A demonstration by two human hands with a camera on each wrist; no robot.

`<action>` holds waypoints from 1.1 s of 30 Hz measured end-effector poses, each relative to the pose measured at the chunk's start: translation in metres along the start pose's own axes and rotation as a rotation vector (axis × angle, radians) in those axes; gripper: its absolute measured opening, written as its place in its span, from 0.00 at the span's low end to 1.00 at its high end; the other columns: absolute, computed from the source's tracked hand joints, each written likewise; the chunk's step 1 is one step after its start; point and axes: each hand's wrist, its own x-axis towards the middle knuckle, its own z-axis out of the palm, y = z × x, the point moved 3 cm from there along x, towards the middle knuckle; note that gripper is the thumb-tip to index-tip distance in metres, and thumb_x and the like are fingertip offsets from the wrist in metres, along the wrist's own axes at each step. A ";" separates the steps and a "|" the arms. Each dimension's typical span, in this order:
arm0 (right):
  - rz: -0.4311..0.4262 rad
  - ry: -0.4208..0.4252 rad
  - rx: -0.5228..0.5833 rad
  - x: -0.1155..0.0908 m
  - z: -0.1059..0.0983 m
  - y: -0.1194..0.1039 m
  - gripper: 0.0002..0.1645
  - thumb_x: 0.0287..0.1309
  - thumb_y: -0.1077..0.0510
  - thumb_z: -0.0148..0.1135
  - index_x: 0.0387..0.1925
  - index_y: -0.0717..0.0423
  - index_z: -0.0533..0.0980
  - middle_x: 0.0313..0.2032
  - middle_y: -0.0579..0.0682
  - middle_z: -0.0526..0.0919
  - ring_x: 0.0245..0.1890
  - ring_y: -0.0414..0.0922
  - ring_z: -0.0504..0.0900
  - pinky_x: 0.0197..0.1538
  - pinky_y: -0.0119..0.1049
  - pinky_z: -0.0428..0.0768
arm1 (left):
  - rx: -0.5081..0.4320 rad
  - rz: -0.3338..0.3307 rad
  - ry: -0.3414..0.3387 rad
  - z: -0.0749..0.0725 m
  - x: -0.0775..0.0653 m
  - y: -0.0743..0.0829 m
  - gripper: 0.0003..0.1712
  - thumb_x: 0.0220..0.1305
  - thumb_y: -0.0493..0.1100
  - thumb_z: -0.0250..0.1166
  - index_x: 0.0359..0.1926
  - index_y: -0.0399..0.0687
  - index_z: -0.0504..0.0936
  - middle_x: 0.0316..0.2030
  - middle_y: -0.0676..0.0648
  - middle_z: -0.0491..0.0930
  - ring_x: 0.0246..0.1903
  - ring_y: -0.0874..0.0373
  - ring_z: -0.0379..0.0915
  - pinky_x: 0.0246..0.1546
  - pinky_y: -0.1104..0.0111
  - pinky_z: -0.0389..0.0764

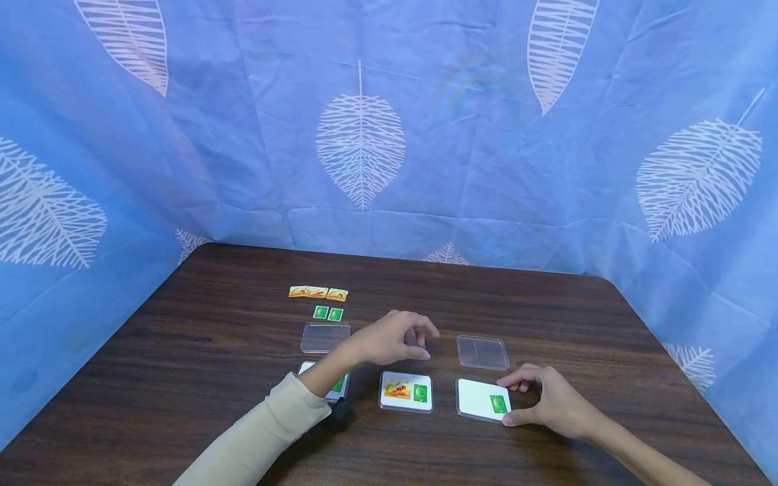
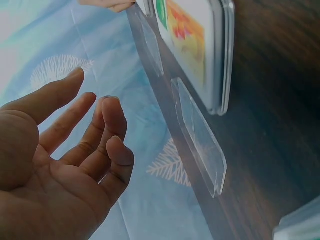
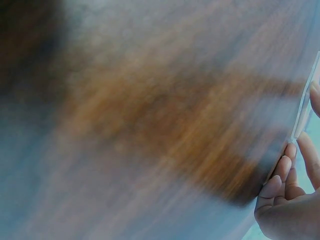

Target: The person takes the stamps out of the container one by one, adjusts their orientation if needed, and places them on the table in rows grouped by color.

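Observation:
My right hand point(image 1: 553, 405) grips the right end of a clear plastic case point(image 1: 474, 398), thumb at its lower right corner and fingertips at the upper one. Inside that case lies a white card with one green sticker point(image 1: 498, 403). Over the table's middle my left hand point(image 1: 392, 337) hangs with fingers loosely bent and nothing between them. Below it sits a second case point(image 1: 406, 409), whose card bears an orange picture point(image 1: 398, 389) and a green sticker. A clear lid point(image 2: 200, 142) lies behind that case, partly hidden by the left hand in the head view.
Under my left forearm a third case point(image 1: 338, 394) is partly covered. Clear lids lie behind the left case point(image 1: 325, 337) and the right case. Farther back are two green stickers point(image 1: 321, 312) and a row of three orange pictures point(image 1: 318, 292). A blue leaf-patterned curtain point(image 1: 267, 169) surrounds the table.

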 end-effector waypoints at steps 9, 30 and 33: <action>-0.010 -0.004 0.012 0.001 0.001 0.000 0.27 0.48 0.53 0.83 0.50 0.58 0.85 0.43 0.46 0.83 0.37 0.39 0.72 0.40 0.34 0.73 | -0.010 0.004 -0.014 0.009 0.007 -0.001 0.18 0.68 0.34 0.69 0.57 0.34 0.82 0.33 0.51 0.76 0.29 0.66 0.72 0.35 0.74 0.74; -0.032 0.009 -0.008 0.000 0.001 0.000 0.27 0.49 0.54 0.83 0.50 0.57 0.85 0.41 0.44 0.82 0.36 0.38 0.72 0.39 0.34 0.73 | -0.007 0.025 -0.026 0.016 0.013 0.002 0.18 0.68 0.34 0.70 0.57 0.34 0.82 0.31 0.52 0.76 0.28 0.64 0.71 0.33 0.76 0.71; -0.036 0.011 -0.013 0.001 0.002 0.001 0.27 0.49 0.54 0.83 0.50 0.57 0.85 0.41 0.43 0.82 0.36 0.38 0.72 0.39 0.34 0.73 | -0.015 0.029 -0.033 0.017 0.015 0.004 0.18 0.67 0.34 0.70 0.57 0.34 0.82 0.31 0.51 0.76 0.27 0.64 0.71 0.33 0.76 0.72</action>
